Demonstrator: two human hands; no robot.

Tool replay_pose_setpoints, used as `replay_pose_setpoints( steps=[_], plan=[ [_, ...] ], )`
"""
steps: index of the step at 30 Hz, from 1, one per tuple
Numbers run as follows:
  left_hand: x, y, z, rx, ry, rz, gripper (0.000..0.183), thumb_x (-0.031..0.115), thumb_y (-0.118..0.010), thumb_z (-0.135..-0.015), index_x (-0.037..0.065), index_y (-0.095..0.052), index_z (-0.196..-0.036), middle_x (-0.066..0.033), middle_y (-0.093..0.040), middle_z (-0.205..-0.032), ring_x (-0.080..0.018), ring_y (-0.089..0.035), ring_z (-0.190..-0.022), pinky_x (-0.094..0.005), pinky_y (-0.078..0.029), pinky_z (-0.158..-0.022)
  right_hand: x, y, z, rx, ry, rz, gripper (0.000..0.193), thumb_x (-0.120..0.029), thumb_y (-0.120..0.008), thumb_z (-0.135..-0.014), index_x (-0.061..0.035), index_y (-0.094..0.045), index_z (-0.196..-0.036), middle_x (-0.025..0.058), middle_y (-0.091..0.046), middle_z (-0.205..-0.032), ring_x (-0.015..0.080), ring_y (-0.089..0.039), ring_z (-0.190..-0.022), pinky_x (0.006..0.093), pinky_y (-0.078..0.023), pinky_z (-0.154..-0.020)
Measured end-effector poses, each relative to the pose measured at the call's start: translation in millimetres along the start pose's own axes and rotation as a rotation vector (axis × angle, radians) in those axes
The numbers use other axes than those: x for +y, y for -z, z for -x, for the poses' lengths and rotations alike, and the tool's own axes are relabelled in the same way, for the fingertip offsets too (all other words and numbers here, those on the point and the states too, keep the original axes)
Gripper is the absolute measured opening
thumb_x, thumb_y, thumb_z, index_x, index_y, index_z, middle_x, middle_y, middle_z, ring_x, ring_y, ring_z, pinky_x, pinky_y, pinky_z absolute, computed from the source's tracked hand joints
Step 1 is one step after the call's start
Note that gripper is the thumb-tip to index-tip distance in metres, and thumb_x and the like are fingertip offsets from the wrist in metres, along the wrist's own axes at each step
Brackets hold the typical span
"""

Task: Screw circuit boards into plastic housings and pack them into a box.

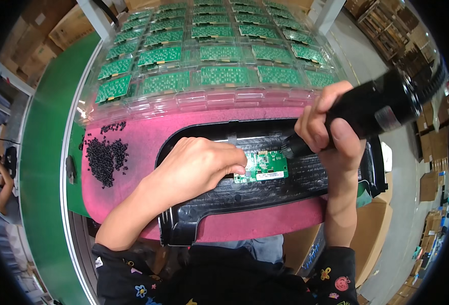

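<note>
Plainly flat board (271,165), curved plastic shell (295,188)

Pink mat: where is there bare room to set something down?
The mat shows bare between the pile of small black parts and the black shell, and along the shell's near edge. Crowded: the shell's middle, with left hand, circuit board, right hand and black tool.

the bare left hand (196,160) is palm down, fingers bent, thumb (232,171) beside the index finger (234,156), forearm (138,203) slanting inward. the bare right hand (336,129) curls in a grip, its forearm (342,216) nearly upright.
</note>
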State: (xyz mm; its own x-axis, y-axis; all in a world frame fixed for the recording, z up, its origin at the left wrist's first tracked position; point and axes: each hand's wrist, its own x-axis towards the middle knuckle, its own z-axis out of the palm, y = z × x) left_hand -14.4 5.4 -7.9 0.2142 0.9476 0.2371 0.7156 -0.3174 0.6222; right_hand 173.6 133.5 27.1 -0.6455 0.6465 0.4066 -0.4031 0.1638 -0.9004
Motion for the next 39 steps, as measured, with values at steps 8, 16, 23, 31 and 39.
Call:
replay_pose_setpoints(
  steps=[8, 16, 23, 31, 39],
  plan=[
    [4.2, 2.0, 2.9, 0.012, -0.027, -0.04, 0.014, 0.017, -0.071, -0.082, 0.004, -0.065, -0.083, -0.0073, -0.067, -0.078, -0.0274, -0.065, -0.07, -0.0351, -0.051, -0.06, -12.3, 2.7, 11.2, -0.029, 0.13, -0.445, 0.034, -0.035, -0.064, -0.088, -0.0112, -0.047, -0.106, -0.0033, -0.046, -0.061, 0.0095, -0.043, -0.048, 0.0273, -0.036, -0.055],
    [0.2, -0.6, 3.8, 0.066, -0.047, 0.244, 0.019, 0.017, -0.076, -0.078, 0.002, -0.065, -0.085, -0.0102, -0.067, -0.077, -0.0284, -0.065, -0.067, -0.0346, -0.051, -0.059, -11.7, -11.6, 14.8, -0.054, 0.194, -0.577, 0.026, -0.026, -0.062, -0.091, -0.0126, -0.044, -0.104, -0.0044, -0.045, -0.065, 0.0067, -0.044, -0.055, 0.0268, -0.037, -0.067],
    [-1.7, -1.8, 3.4, 0.188, -0.131, 0.067, 0.026, 0.017, -0.08, -0.072, 0.0, -0.065, -0.085, -0.011, -0.065, -0.075, -0.0266, -0.062, -0.063, -0.0347, -0.049, -0.056, -8.8, -3.7, 17.0, -0.101, 0.181, -0.473, 0.035, -0.036, -0.063, -0.091, -0.0146, -0.046, -0.112, -0.0027, -0.05, -0.067, 0.0105, -0.049, -0.057, 0.0301, -0.038, -0.064],
    [5.2, 0.6, -1.1, 0.257, -0.216, -0.054, 0.022, 0.006, -0.075, -0.072, 0.0, -0.063, -0.089, -0.0102, -0.062, -0.078, -0.0276, -0.061, -0.07, -0.0367, -0.051, -0.061, -13.2, -23.1, 18.1, -0.044, 0.125, -0.38, 0.033, -0.033, -0.068, -0.087, -0.0158, -0.045, -0.104, -0.0048, -0.049, -0.064, 0.008, -0.047, -0.055, 0.029, -0.038, -0.068],
    [-3.7, 7.9, 1.8, 0.33, -0.115, -0.174, 0.012, -0.004, -0.067, -0.078, -0.001, -0.06, -0.088, -0.0107, -0.061, -0.079, -0.0283, -0.06, -0.07, -0.0358, -0.049, -0.063, -10.9, -26.0, 24.3, 0.024, 0.138, -0.175, 0.034, -0.035, -0.067, -0.088, -0.0158, -0.045, -0.105, -0.0042, -0.049, -0.064, 0.0082, -0.046, -0.055, 0.0289, -0.037, -0.065]
  ],
)
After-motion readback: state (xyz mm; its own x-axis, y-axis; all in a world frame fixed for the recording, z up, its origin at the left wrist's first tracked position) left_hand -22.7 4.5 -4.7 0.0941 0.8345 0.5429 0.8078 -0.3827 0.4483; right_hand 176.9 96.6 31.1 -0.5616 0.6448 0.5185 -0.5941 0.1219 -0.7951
